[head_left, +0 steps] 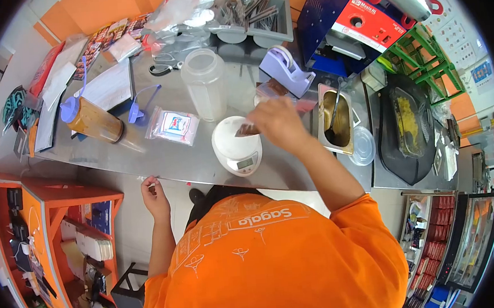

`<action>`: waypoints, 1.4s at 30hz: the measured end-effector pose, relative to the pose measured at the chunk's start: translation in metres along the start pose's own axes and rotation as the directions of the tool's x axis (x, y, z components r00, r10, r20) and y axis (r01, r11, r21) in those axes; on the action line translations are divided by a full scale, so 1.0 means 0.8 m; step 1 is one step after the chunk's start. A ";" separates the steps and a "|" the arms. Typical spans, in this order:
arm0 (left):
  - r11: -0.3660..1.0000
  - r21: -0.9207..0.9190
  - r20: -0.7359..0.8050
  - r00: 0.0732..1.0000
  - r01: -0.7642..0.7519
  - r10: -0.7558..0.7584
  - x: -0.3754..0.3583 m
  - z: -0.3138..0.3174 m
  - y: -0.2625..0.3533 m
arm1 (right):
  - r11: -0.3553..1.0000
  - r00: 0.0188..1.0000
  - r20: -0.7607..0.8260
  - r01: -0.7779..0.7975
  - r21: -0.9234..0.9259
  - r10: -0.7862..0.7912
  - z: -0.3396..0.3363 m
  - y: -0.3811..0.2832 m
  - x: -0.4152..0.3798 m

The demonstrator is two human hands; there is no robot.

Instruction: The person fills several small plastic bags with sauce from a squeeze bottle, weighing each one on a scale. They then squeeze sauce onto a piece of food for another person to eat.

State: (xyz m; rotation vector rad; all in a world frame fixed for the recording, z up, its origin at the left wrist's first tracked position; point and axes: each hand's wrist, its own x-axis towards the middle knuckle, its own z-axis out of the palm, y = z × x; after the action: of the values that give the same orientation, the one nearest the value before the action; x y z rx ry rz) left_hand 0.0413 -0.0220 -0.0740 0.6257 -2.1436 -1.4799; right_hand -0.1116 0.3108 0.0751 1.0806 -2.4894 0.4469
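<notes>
My right hand (280,124) is closed on a small packet (247,130) with brownish contents, held over the white kitchen scale (236,146). The scale has a round top and a small display at its front. Off the counter's front edge, my left hand (156,199) hangs low with its fingers curled; a tiny pale bit shows by the fingertips, too small to name. Behind the scale stands a clear plastic jar (204,85). To its left lies a plastic bag of printed sachets (174,126). A purple tape dispenser (287,72) sits beyond my right hand.
A squeeze bottle (97,122) of brown sauce and a purple nozzle cap (135,112) are at the left. On the right are a metal pan (334,119) with a spoon, a clear lid (361,146) and a black tray (390,150). Scissors (165,64) lie farther back.
</notes>
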 end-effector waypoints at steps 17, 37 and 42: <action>0.739 0.567 0.128 0.925 -0.364 0.358 0.143 0.059 0.090 | 0.922 0.922 0.386 -0.176 0.344 0.032 0.029 -0.090 -0.049; 0.870 0.411 0.380 0.919 -0.272 0.108 0.201 0.073 0.042 | 0.913 0.939 0.295 -0.266 0.309 0.174 0.029 -0.078 -0.100; 0.891 0.377 0.407 0.909 -0.253 0.086 0.178 0.072 0.061 | 0.932 0.959 0.232 -0.228 0.280 0.165 0.028 -0.072 -0.095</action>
State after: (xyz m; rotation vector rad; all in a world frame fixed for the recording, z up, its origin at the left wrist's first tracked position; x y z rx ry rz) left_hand -0.1115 -0.0498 -0.0300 0.2805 -2.7826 -1.1091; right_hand -0.0261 0.3110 0.0275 1.0330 -2.7930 0.8429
